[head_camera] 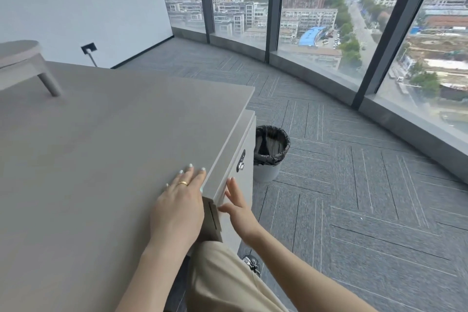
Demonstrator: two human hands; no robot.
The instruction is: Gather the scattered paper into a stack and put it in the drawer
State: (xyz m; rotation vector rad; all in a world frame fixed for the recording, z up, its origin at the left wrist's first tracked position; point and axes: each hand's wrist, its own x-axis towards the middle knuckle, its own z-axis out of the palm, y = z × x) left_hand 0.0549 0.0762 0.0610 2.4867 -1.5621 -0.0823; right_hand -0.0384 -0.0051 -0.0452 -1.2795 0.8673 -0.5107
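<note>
My left hand [178,204] lies flat on the grey desk top [106,134] near its right corner, fingers spread, holding nothing. My right hand [238,206] is open, fingers extended, its fingertips touching the pale drawer front [234,180] just under the desk edge. The drawer sits almost flush with the cabinet, and a dark lock panel [241,160] is set into its face. No paper shows anywhere in view.
A bin [269,153] lined with a black bag stands on the carpet right of the cabinet. A grey riser with a slanted leg [49,82] sits at the desk's far left. Floor-to-ceiling windows curve round the right side. My beige-trousered leg [228,281] is below the desk corner.
</note>
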